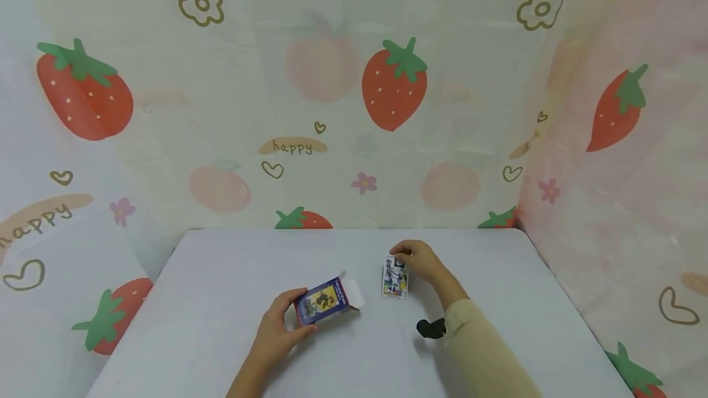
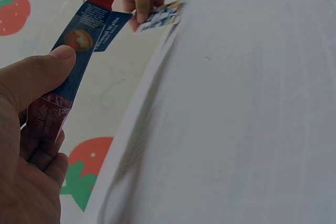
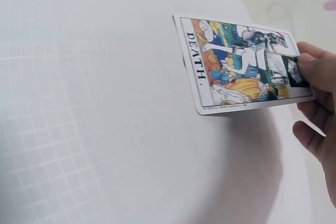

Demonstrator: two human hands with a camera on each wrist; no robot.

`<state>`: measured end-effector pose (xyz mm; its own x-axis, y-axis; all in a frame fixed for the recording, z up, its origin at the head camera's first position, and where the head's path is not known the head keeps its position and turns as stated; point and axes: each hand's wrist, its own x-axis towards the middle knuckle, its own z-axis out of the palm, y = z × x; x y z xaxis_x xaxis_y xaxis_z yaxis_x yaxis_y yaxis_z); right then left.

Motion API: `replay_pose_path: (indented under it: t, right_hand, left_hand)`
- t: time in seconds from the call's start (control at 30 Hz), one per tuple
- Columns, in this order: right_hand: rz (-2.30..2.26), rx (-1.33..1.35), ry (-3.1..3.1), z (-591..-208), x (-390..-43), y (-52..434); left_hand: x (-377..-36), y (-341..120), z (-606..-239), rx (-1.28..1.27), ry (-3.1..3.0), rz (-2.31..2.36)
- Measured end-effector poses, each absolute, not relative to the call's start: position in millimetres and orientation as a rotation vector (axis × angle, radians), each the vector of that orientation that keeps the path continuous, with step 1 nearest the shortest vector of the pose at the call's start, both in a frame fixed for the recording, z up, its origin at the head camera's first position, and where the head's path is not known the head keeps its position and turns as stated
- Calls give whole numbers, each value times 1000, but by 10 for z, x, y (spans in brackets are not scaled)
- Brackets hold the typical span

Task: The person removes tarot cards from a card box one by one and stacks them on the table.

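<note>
A blue and red tarot card box with a yellow picture on its front is held by my left hand, thumb on one side and fingers on the other. The box's end flap stands open toward the right, and in the left wrist view the thumb presses the box's narrow side. My right hand pinches a tarot card by its top end, face up. In the right wrist view the card reads "DEATH" and casts a shadow below. Whether more cards lie under it, I cannot tell.
Both hands are over a white table. Behind it hangs a cloth backdrop printed with strawberries, hearts and flowers, which continues at both sides. A black object sticks out from the right sleeve.
</note>
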<state>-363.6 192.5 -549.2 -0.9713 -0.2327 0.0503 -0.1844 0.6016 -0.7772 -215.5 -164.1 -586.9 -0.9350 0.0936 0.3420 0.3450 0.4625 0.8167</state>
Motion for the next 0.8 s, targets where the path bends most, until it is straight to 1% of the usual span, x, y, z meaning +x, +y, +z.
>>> replay_pose_path:
  t: [0.23,0.8]
  right_hand:
    - [-1341,-285,2744,-5606,-3681,1884]
    - [-1221,-262,2808,-5789,-3804,1812]
  left_hand:
    - [-2157,-1645,-5864,-352,-2476,-1492]
    - [-2177,-1651,-5899,-359,-2507,-1499]
